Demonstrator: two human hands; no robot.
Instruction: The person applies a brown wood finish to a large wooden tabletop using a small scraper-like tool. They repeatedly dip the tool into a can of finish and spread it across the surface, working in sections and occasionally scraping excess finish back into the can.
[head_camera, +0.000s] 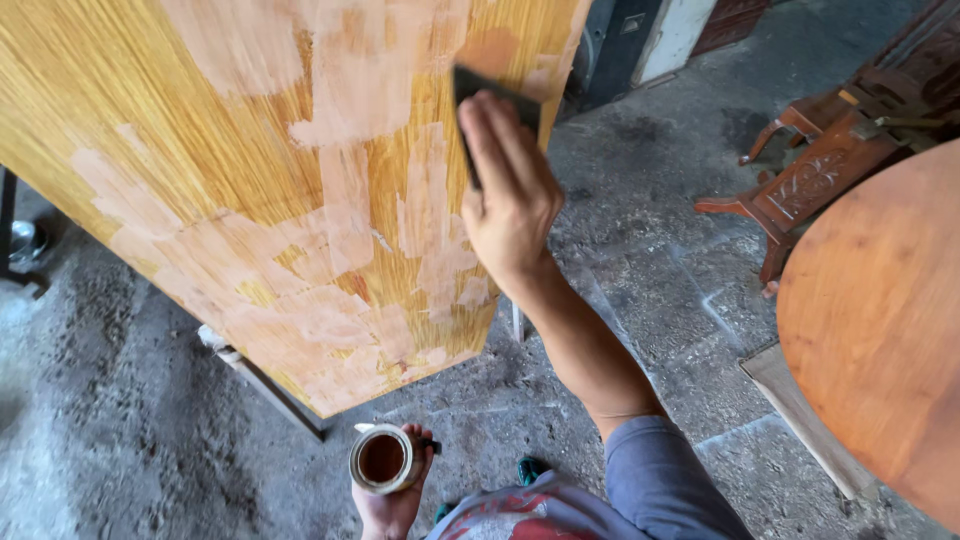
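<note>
Right hand (508, 190) presses a dark scraper (495, 105) flat against the yellow wood panel (200, 150), fingers closed over it, while the left hand (395, 495) grips a small open can (381, 459) of brown filler down by the floor. Spreading filler looks well under way (pale patches cover much); reloading the scraper seems due.

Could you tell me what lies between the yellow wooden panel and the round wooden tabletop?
In the head view, the right hand and forearm, then bare concrete floor.
</note>
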